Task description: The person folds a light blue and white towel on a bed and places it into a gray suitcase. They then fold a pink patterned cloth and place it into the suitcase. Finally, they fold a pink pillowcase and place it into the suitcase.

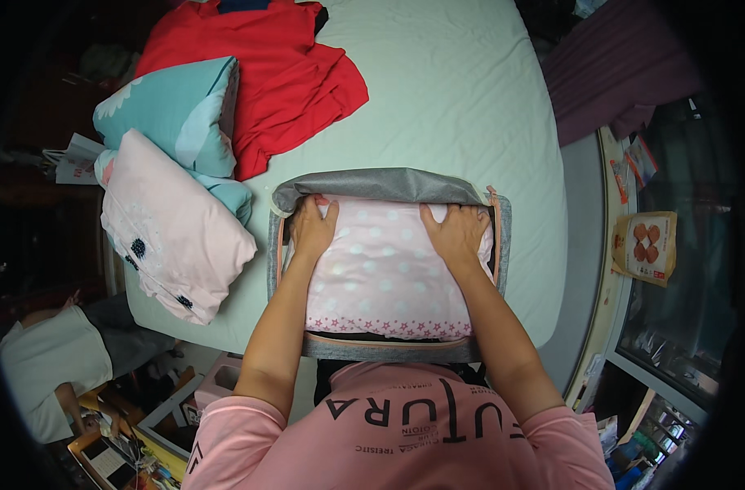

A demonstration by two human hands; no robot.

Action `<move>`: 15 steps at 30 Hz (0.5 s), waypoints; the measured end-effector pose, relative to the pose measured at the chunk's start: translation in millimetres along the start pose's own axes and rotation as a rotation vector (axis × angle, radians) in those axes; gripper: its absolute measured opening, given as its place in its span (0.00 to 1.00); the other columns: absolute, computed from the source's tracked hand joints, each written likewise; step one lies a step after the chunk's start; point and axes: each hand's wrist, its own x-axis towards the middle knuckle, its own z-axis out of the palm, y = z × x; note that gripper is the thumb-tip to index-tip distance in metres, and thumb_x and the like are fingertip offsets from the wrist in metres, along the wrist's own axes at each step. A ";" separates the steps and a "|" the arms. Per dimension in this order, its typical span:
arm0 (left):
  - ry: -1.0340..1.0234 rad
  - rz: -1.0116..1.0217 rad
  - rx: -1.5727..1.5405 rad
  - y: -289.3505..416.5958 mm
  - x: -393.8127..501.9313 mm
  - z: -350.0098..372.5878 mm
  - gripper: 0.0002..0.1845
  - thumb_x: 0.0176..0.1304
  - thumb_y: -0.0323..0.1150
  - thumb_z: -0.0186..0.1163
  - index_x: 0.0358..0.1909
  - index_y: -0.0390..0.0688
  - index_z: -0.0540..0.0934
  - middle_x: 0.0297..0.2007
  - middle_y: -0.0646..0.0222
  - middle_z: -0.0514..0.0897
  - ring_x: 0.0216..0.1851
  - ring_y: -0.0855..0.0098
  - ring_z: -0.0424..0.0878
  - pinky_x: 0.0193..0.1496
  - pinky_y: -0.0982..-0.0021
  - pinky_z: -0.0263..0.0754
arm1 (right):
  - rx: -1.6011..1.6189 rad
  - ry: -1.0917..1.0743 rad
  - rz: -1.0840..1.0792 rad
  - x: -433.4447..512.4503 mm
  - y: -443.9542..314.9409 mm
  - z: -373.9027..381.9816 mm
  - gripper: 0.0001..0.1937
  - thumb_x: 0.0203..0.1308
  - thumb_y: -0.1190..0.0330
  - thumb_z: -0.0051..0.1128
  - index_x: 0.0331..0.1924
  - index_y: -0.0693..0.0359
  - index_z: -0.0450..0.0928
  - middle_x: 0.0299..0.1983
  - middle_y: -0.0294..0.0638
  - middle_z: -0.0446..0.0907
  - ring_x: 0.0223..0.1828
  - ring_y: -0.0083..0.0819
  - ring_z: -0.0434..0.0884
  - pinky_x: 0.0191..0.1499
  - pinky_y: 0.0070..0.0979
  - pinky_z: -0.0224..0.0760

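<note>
Folded pink bedding with pale dots and a border of small stars fills an open grey fabric storage bag. The bag's grey lid flap is folded back along the far side. My left hand is at the bedding's far left corner, thumb up and fingers tucked down beside it; their tips are hidden. At the far right corner, my right hand rests on the bedding with its thumb spread. Its fingertips bend out of sight near the far rim. An orange-pink zip edges the opening.
The bag sits on a bed with a pale green sheet. To the left lie a pink pillow, a folded teal quilt and a red garment. Another person is at lower left. A windowsill runs along the right.
</note>
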 end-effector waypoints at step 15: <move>-0.544 0.515 0.363 54.2 -132.7 -95.1 0.46 0.52 0.60 0.63 0.72 0.58 0.58 0.73 0.53 0.46 0.74 0.45 0.40 0.67 0.31 0.35 | 0.076 -0.565 -0.566 -121.6 27.8 -78.1 0.54 0.45 0.38 0.64 0.74 0.52 0.49 0.74 0.60 0.40 0.76 0.55 0.36 0.69 0.64 0.26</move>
